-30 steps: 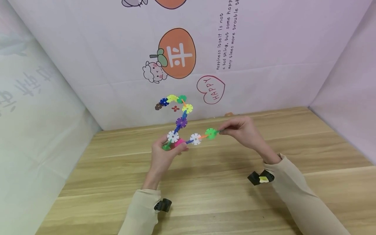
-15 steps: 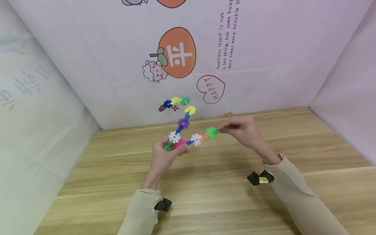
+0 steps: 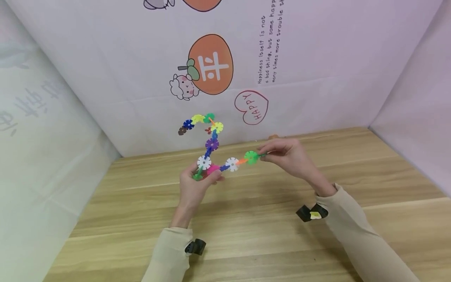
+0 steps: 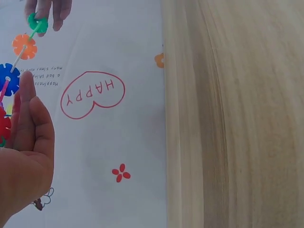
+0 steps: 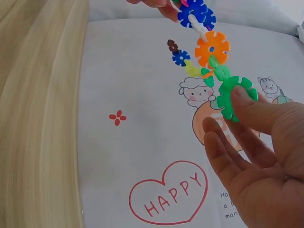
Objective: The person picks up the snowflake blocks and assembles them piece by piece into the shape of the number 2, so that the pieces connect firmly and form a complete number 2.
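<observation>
1. Table (image 3: pixel 246 227) — bare wood all round the hands, backdrop wall (image 3: pixel 317 58) close behind.
2. Toy chain (image 3: pixel 211 150) — held above the table; one arm rises, another runs sideways.
3. Left hand (image 3: pixel 195 186) grips its lower corner; right hand (image 3: pixel 287 154) pinches the green end disc (image 3: pixel 251 157).

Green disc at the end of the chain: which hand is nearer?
Right. The right hand pinches the chain beside the green disc, fingertips touching it. The left hand grips the other end, by the pink piece, several discs away.
</observation>
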